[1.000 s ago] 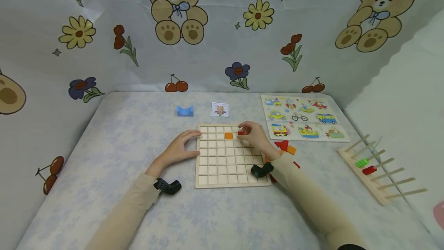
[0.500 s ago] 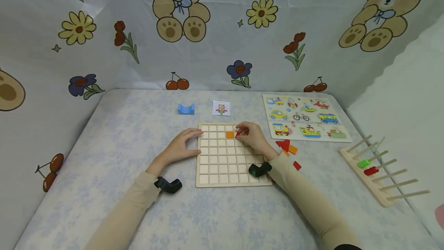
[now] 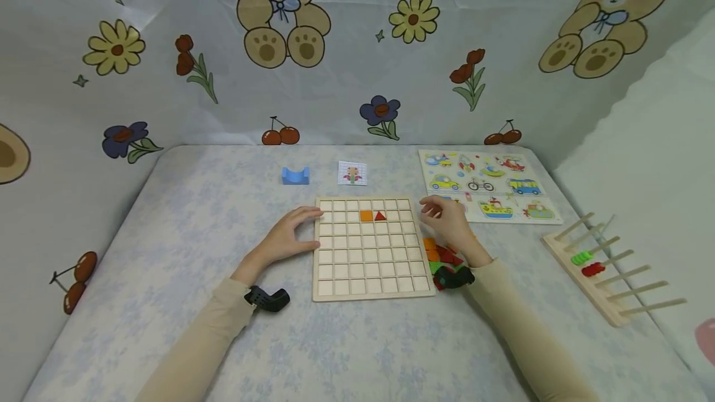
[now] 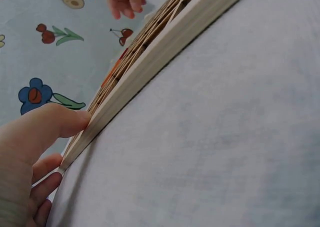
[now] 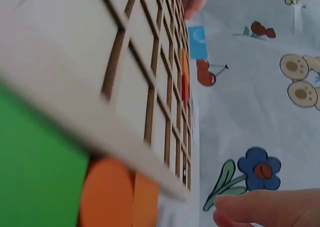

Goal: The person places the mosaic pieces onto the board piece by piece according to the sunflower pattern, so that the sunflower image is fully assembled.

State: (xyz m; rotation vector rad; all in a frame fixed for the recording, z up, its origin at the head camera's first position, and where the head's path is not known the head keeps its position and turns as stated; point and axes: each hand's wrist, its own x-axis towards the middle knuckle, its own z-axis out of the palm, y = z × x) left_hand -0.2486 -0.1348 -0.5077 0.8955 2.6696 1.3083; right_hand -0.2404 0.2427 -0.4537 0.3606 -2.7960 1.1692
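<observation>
The wooden grid board (image 3: 363, 270) lies flat on the table. An orange square tile (image 3: 365, 216) sits in one of its cells, with a red triangle tile (image 3: 380, 216) in the cell to its right. My left hand (image 3: 279, 239) steadies the board's left edge, and in the left wrist view its thumb (image 4: 55, 122) and fingertips touch the wooden rim. Beyond the board's right edge hovers my right hand (image 3: 449, 222), fingers loosely bent, with nothing seen between them. Under its wrist lie loose orange, red and green pieces (image 3: 445, 255), partly hidden.
A small pattern card (image 3: 352, 173) and a blue holder (image 3: 295, 176) stand behind the board. At the back right lies a vehicle picture board (image 3: 494, 188). A pegged counting rack (image 3: 592, 284) with green and red beads is at the far right.
My right hand has let go of the red triangle in the cell beside the orange square and moved right, off the board. The left hand stays at the board's edge.
</observation>
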